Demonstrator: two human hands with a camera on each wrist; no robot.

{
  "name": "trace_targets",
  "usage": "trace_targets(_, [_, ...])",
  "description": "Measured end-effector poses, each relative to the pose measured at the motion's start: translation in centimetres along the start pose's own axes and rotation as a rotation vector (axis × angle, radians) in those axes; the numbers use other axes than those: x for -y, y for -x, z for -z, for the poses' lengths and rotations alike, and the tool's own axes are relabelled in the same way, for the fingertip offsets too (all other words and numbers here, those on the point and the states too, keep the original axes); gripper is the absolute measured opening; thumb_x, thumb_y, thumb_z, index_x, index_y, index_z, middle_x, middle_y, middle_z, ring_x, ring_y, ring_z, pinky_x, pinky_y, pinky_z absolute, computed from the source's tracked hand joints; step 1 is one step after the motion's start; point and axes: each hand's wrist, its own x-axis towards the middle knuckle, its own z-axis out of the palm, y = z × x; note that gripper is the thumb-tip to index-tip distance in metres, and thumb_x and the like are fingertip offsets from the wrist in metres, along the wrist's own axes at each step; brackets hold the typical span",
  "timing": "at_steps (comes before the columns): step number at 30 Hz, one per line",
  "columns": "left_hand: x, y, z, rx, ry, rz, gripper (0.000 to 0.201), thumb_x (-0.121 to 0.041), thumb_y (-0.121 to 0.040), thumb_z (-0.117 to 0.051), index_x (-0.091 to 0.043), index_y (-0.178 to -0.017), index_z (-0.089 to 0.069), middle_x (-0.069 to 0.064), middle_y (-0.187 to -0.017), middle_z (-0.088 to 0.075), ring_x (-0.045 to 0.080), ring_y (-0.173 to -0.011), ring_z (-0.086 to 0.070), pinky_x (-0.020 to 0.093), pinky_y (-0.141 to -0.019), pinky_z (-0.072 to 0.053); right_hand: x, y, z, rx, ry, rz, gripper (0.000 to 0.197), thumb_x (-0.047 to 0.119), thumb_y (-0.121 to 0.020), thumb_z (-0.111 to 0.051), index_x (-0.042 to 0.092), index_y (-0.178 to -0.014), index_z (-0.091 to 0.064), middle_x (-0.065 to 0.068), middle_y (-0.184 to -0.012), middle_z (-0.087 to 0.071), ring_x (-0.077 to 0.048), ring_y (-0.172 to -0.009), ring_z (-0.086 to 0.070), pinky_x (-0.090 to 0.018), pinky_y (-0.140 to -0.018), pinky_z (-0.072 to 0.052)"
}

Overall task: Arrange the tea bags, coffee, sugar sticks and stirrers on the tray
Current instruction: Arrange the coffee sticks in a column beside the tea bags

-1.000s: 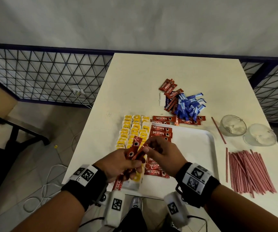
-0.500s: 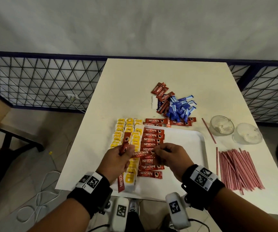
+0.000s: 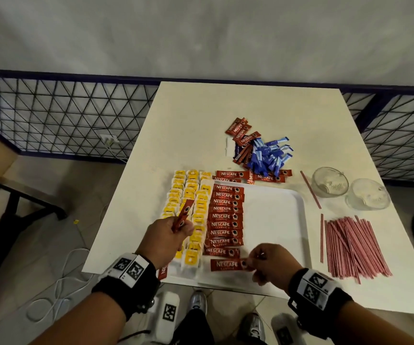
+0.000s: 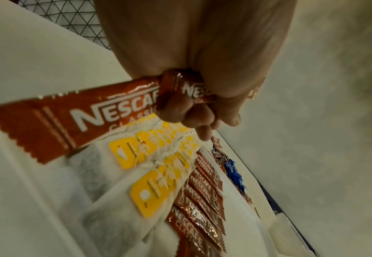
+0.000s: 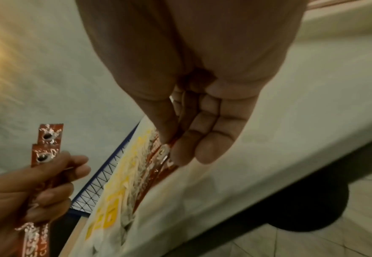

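On the white plastic tray, the right hand pinches the end of a red foil coffee stick lying crosswise at the near end of the sachet column, long axis left to right. The left hand, fist clamped on spare red coffee sticks, hovers over the yellow-tagged tea bags beside that column. I judge the right hand nearer the next slot.

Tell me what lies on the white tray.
On the white plastic tray: columns of yellow-tagged tea bags and a column of red Nescafe coffee sticks. The right hand pinches the nearest stick. The left hand covers some tea bags.
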Motion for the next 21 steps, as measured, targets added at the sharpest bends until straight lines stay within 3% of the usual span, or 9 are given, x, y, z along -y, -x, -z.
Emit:
trace_targets(3, [0.3,0.3,-0.1,-0.001,-0.044,-0.005,0.016,-0.035,-0.089,-0.064,-0.021,-0.084,-0.07,-0.015,-0.055,-0.064,0.005,-0.045,-0.053,0.026,-0.06,-0.048,-0.2,-0.7,-1.4,-0.009,0.034,-0.062,0.009,0.014,-0.087,-0.064,0.006,-0.083,-0.062,-0.007,-0.064,-0.071,-0.02,-0.049,-0.062,-0.033,-0.055,-0.057])
trace_targets(7, [0.5,0.4,0.0,0.001,-0.047,0.002,0.017,-0.039,-0.087,-0.065,-0.024,-0.084,-0.07,0.0,-0.073,-0.073,0.011,-0.051,-0.058,0.034,-0.068,-0.055,0.9,-1.1,-2.2,-0.017,0.288,-0.103,0.022,0.03,-0.089,-0.06,0.01,-0.081,-0.065,-0.003,-0.057,-0.065,-0.016,-0.044,-0.059,-0.024,-0.048,-0.053])
trace_targets(11, [0.1,0.7,0.3,-0.005,-0.062,-0.007,0.017,-0.036,-0.089,-0.064,-0.02,-0.088,-0.071,-0.014,-0.051,-0.062,0.006,-0.046,-0.054,0.021,-0.056,-0.045,1.2,-1.7,-2.5,-0.059,0.459,-0.095,0.03,0.042,-0.087,-0.058,0.015,-0.076,-0.066,0.002,-0.061,-0.063,-0.013,-0.053,-0.059,-0.027,-0.06,-0.057])
trace_targets(13, [0.1,0.7,0.5,-0.008,-0.115,-0.025,0.017,-0.037,-0.089,-0.063,-0.022,-0.086,-0.07,-0.012,-0.05,-0.06,0.006,-0.049,-0.056,0.019,-0.055,-0.044,1.0,-1.8,-2.3,-0.093,0.52,-0.055,0.03,0.045,-0.087,-0.058,0.02,-0.069,-0.06,0.005,-0.064,-0.06,-0.011,-0.059,-0.057,-0.026,-0.06,-0.052])
trace_targets(16, [0.0,1.1,0.3,0.042,-0.256,-0.13,0.013,-0.037,-0.088,-0.064,-0.025,-0.088,-0.071,-0.01,-0.069,-0.066,0.004,-0.066,-0.061,0.017,-0.063,-0.045,1.3,-1.3,-1.7,-0.178,0.608,0.196,0.017,0.039,-0.089,-0.055,0.023,-0.085,-0.059,0.008,-0.082,-0.058,-0.011,-0.076,-0.056,-0.024,-0.066,-0.045])
trace_targets(19, [-0.4,1.6,-0.9,0.173,-0.378,-0.248,0.02,-0.036,-0.091,-0.062,-0.02,-0.095,-0.072,-0.005,-0.078,-0.066,0.011,-0.073,-0.058,0.026,-0.068,-0.044,1.8,-1.7,-1.7,-0.139,0.788,0.552,0.027,0.031,-0.092,-0.052,0.024,-0.116,-0.064,0.003,-0.117,-0.057,-0.02,-0.106,-0.052,-0.03,-0.089,-0.045])
trace_targets(21, [-0.5,1.6,-1.5,0.201,-0.385,-0.263,0.022,-0.038,-0.091,-0.06,-0.02,-0.096,-0.072,-0.003,-0.082,-0.068,0.013,-0.077,-0.06,0.029,-0.07,-0.047,2.4,-2.3,-2.1,-0.085,0.931,0.598,0.031,0.031,-0.092,-0.048,0.026,-0.12,-0.063,0.002,-0.128,-0.053,-0.022,-0.115,-0.046,-0.034,-0.098,-0.041])
